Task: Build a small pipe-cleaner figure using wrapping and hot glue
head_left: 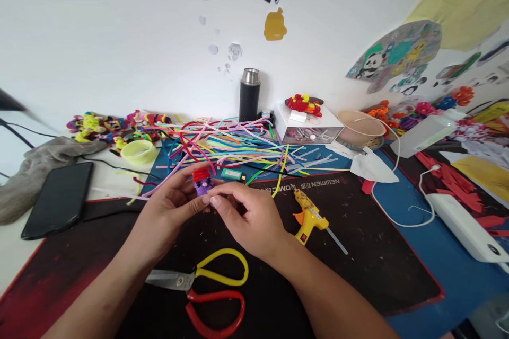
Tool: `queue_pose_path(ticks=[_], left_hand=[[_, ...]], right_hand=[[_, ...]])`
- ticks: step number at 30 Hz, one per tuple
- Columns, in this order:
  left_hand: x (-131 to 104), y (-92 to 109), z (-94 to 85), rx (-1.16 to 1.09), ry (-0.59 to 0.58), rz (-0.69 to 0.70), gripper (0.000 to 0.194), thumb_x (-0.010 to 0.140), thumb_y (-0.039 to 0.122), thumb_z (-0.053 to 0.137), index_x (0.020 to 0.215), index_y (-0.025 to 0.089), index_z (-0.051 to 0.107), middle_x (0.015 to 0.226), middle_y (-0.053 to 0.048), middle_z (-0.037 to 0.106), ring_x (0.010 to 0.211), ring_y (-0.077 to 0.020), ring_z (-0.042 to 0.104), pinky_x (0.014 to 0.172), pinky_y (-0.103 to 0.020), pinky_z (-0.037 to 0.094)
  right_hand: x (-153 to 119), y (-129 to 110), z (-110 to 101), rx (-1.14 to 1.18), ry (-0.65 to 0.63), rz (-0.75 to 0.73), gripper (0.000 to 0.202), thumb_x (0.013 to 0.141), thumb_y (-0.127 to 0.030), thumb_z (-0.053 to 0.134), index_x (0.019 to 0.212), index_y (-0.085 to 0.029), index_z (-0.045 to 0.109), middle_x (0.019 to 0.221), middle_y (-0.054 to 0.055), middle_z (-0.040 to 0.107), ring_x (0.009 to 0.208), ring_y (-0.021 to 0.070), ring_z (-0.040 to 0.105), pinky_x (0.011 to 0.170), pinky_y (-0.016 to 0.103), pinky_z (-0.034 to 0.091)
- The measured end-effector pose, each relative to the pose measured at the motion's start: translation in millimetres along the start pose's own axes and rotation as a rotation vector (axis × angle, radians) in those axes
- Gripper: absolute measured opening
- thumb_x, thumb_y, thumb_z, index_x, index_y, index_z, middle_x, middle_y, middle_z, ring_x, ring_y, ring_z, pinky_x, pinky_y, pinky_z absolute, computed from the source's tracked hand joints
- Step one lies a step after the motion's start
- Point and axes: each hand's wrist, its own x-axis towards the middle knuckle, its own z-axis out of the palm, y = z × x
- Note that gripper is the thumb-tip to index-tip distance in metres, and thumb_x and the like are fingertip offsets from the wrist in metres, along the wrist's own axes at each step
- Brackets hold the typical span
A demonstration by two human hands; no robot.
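My left hand (170, 204) is closed around a small pipe-cleaner figure (203, 185), purple below with a red top and a dark-and-light face. My right hand (246, 206) meets it from the other side, thumb and index finger pinched at the figure's lower edge. Whether something small sits in that pinch is hidden. Below the hands, scissors (183, 280) with one yellow and one red handle lie on the black mat (358, 270). To the right of my right hand rests a yellow glue gun (310, 217) with a glue stick in its back.
Loose pipe cleaners (230, 140) spread behind the hands. A black thermos (249, 95) and a white box (306, 124) stand by the wall. At left are a phone (58, 198) and a tape roll (139, 152); at right, a white power strip (465, 228) with cables.
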Motion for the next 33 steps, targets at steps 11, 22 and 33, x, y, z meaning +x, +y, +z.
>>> queue_pose_path(ticks=[11, 22, 33], left_hand=[[-1, 0, -0.6, -0.027, 0.036, -0.016, 0.072, 0.071, 0.043, 0.112, 0.136, 0.027, 0.085, 0.099, -0.005, 0.087, 0.087, -0.0218, 0.08, 0.078, -0.028, 0.067], [-1, 3, -0.9, 0.065, -0.006, 0.032, 0.073, 0.076, 0.048, 0.108, 0.14, 0.028, 0.081, 0.133, -0.012, 0.086, 0.128, -0.0364, 0.079, 0.092, -0.036, 0.067], [1, -8, -1.9, 0.207, -0.084, 0.11, 0.069, 0.084, 0.058, 0.1, 0.137, 0.025, 0.07, 0.119, -0.009, 0.085, 0.108, -0.0298, 0.079, 0.087, -0.038, 0.064]], right_hand=[[5, 4, -5, 0.22, 0.097, 0.175, 0.026, 0.109, -0.046, 0.071, 0.102, -0.022, 0.079, 0.075, -0.001, 0.071, 0.06, 0.0143, 0.057, 0.057, 0.028, 0.044], [8, 12, -8, 0.204, -0.008, 0.222, 0.04, 0.105, -0.044, 0.075, 0.14, -0.024, 0.076, 0.07, -0.007, 0.056, 0.06, 0.0153, 0.054, 0.059, 0.03, 0.043], [11, 27, -7, 0.096, -0.079, 0.163, 0.049, 0.103, -0.032, 0.077, 0.152, -0.025, 0.076, 0.078, -0.006, 0.063, 0.068, 0.0152, 0.055, 0.069, 0.03, 0.047]])
